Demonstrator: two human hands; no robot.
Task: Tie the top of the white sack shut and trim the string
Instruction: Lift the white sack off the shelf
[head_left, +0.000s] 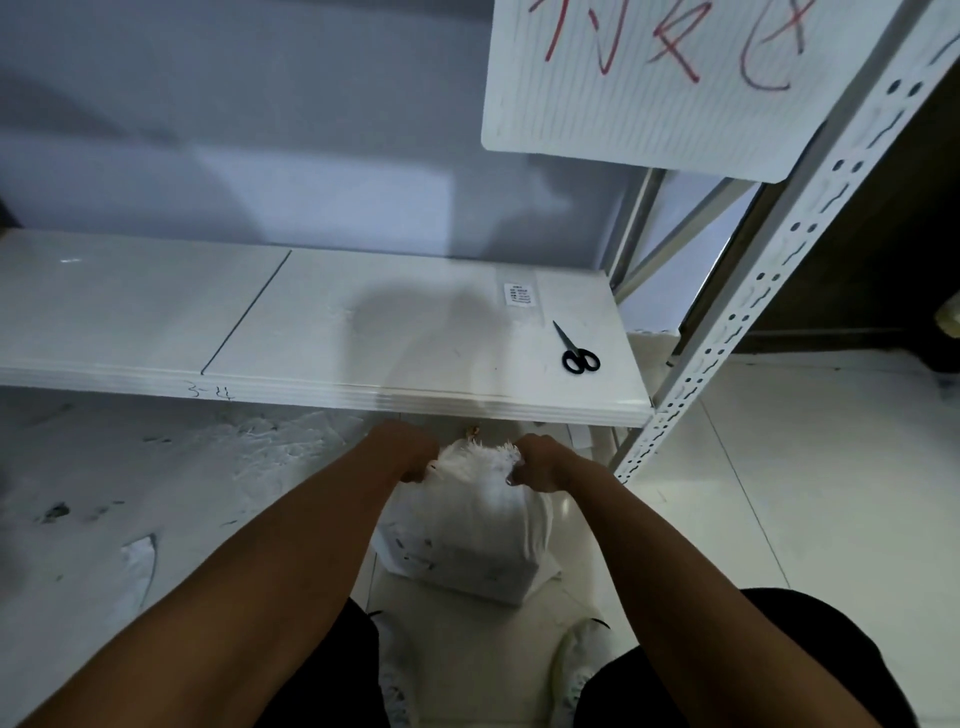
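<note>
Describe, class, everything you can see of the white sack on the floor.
The white sack stands upright on the pale tiled floor, in front of the white shelf. It looks like woven plastic, with faint dark print low down. Its frayed top is gathered into a neck, gripped on either side by the left hand and right hand. No string is discernible.

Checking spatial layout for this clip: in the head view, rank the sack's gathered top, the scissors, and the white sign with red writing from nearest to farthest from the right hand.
1. Sack's gathered top: touching the right hand, just to its left.
2. Scissors: on the shelf above the hand, near the shelf's right end.
3. White sign with red writing: hanging high at upper right, farthest.
</note>
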